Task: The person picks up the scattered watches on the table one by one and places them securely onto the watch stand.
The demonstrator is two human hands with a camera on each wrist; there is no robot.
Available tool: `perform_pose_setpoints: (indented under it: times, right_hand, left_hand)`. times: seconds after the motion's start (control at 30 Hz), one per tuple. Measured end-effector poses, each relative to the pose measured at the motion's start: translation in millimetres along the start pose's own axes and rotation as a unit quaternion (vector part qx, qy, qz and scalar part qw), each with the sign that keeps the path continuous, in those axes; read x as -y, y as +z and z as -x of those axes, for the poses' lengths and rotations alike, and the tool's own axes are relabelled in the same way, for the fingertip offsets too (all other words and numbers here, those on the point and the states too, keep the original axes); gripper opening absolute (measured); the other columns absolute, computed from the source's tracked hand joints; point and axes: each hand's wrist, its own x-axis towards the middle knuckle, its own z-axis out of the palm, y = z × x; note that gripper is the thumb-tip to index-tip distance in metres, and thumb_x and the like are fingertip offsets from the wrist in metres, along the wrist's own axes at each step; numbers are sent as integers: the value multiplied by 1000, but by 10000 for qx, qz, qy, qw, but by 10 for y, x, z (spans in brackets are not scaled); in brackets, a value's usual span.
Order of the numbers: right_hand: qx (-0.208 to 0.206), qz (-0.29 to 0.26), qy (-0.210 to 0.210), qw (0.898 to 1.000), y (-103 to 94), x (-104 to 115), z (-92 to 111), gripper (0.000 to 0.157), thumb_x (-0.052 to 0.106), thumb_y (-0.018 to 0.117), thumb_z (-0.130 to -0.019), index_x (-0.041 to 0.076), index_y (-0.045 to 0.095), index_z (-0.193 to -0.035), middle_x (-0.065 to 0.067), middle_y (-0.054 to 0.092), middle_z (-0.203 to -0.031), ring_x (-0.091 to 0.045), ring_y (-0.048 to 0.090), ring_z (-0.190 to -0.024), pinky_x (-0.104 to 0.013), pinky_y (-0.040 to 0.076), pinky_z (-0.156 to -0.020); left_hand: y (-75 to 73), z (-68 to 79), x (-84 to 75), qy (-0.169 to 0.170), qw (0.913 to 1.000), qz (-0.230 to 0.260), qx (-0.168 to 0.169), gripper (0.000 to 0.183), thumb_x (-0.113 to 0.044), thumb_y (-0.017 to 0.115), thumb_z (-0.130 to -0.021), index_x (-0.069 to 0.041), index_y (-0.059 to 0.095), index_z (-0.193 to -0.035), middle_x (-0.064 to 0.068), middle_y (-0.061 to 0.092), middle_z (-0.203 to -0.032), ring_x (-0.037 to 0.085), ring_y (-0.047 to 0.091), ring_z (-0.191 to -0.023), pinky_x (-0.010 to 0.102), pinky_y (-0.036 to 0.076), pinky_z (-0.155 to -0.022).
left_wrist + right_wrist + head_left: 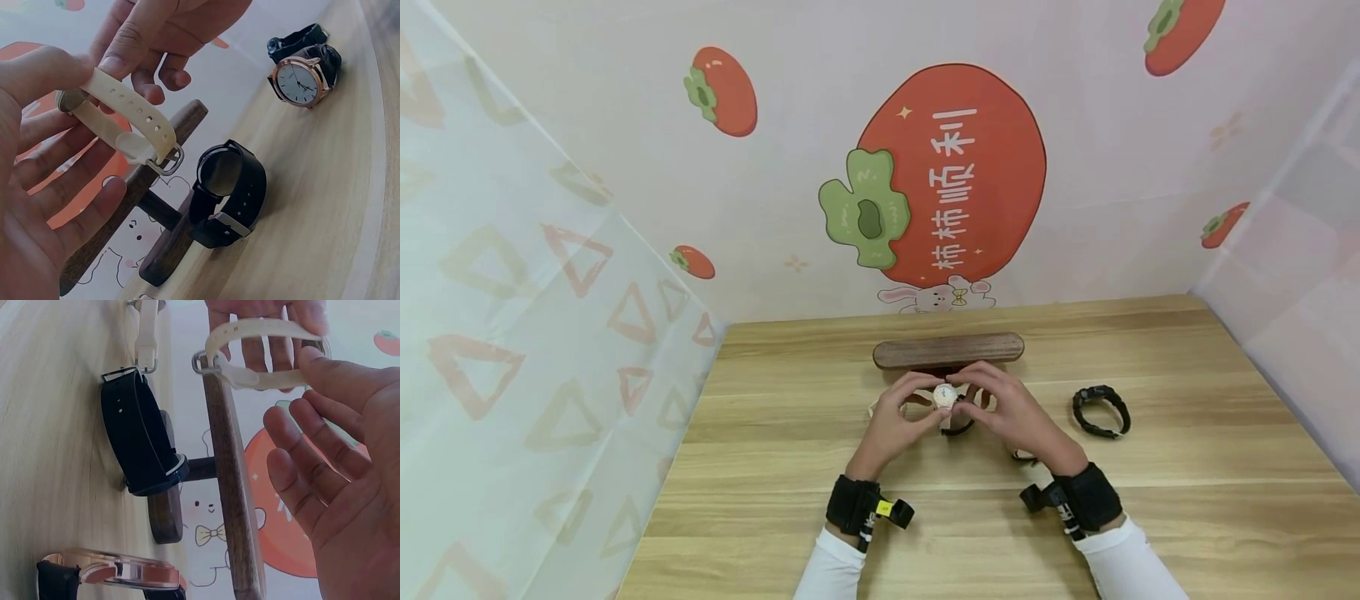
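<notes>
A watch with a cream strap [945, 396], its strap buckled into a loop, is held up between both hands in front of a dark wooden T-bar stand [947, 351]. My left hand [891, 427] pinches one side of its case between thumb and fingers. On the opposite side, my right hand [1018, 418] pinches it too, thumb below. The left wrist view shows the pale strap [140, 115] and its silver buckle hanging under the fingers. A black-strapped watch [244, 194] stands on the table just below, beside the stand's base.
Right of the hands lies a black watch [1101, 411]. A rose-gold watch with a dark strap [300, 82] sits near the right forearm, mostly hidden in the head view. Another pale-strapped watch [147, 334] lies on the left side. Behind the table [760, 500] hangs a printed cloth [782, 208].
</notes>
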Motion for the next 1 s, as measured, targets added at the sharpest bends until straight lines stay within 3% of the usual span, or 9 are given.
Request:
perform_pose_setpoints:
  times: [0.17, 0.3, 0.47, 0.63, 0.77, 1.0]
  right_hand:
    - [-98, 232, 164, 9995, -56, -35, 3, 40, 4, 81, -94, 8, 72, -132, -8, 70, -118, -11, 66, -88, -33, 61, -71]
    - [-336, 576, 236, 9975, -141, -88, 15, 38, 5, 82, -94, 9, 73, -130, -8, 70, -119, -12, 66, -88, -35, 61, -70]
    - [-726, 1079, 209, 9913, -287, -219, 14, 40, 1, 82, -92, 2, 72, -130, -13, 71, -122, -23, 68, -96, -41, 62, -75]
    - [-947, 1739, 117, 9801, -452, -405, -32, 41, -5, 83, -88, -1, 72, -127, -18, 69, -123, -35, 67, -108, -50, 60, -83]
    - [-850, 2020, 105, 9756, -551, -533, -81, 38, -6, 83, -88, -4, 72, -124, -22, 66, -123, -39, 63, -113, -54, 58, -89]
    - [-487, 1884, 553, 9793, -604, -651, -112, 49, -3, 84, -88, -7, 65, -132, -26, 61, -132, -45, 60, -123, -61, 56, -101]
  left_hand:
    - [6, 3, 28, 13, 10000, 33, 51, 44, -18, 83, -95, -9, 69, -136, 4, 68, -132, 20, 65, -124, 50, 62, -101]
    - [10, 4, 46, 4, 10000, 24, 77, 44, -17, 83, -95, -10, 69, -136, 3, 69, -132, 19, 65, -123, 47, 63, -101]
    - [10, 13, 58, -54, 10000, 37, 72, 44, -14, 83, -94, -15, 69, -136, 3, 68, -132, 18, 65, -122, 51, 62, -101]
    - [3, 19, 57, -5, 10000, 37, 25, 44, -11, 82, -94, -4, 68, -136, 8, 68, -132, 21, 65, -122, 55, 62, -100]
    - [-4, 21, 58, 93, 9999, 34, -24, 44, -11, 82, -94, -6, 69, -135, 9, 68, -132, 21, 65, -122, 58, 61, -98]
    - [-26, 40, 89, 238, 9997, -28, -103, 42, -12, 81, -96, -14, 69, -137, 8, 68, -133, 19, 65, -120, 57, 62, -96]
